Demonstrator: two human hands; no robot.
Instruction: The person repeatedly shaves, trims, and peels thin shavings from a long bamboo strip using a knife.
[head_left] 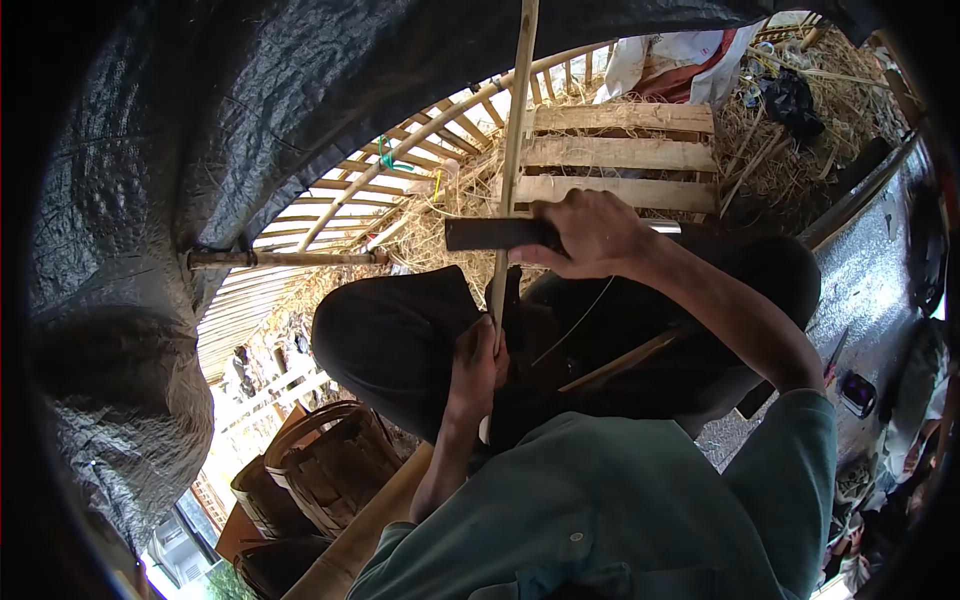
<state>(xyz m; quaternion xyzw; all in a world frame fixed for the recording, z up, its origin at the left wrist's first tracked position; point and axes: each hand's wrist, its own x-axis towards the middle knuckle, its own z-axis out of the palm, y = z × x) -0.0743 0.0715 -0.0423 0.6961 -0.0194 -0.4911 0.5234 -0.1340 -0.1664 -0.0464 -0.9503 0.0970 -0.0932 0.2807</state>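
Here, with clock directions taken about the centre of the view, a long pale strip (515,125) runs from twelve o'clock down to the left hand (480,360), at six, whose fingers are curled round its lower part. The right hand (590,240), at two, is wrapped about one end of a dark tool (485,235), which lies across the strip just above centre; whether the two touch cannot be told. Work on the strip appears to be under way: it reads as one length, and no cut or split can be made out. A thin sliver (577,325), between three and four, suggests that some paring is done; a second strip (625,360), near four, may be a piece left to treat, though its state is unclear. The lap, in dark trousers (390,325), serves as the working surface. Beyond it, straw (455,205) covers the ground about a slatted pallet (620,152), between one and two, with a pale sack (650,65) behind. A slatted fence (335,215) stands at ten, beneath a black tarp (130,170) that spans eight to twelve. Woven baskets (335,465) sit at seven, beside a plank (375,530); a shiny sheet (865,275) spreads at three.
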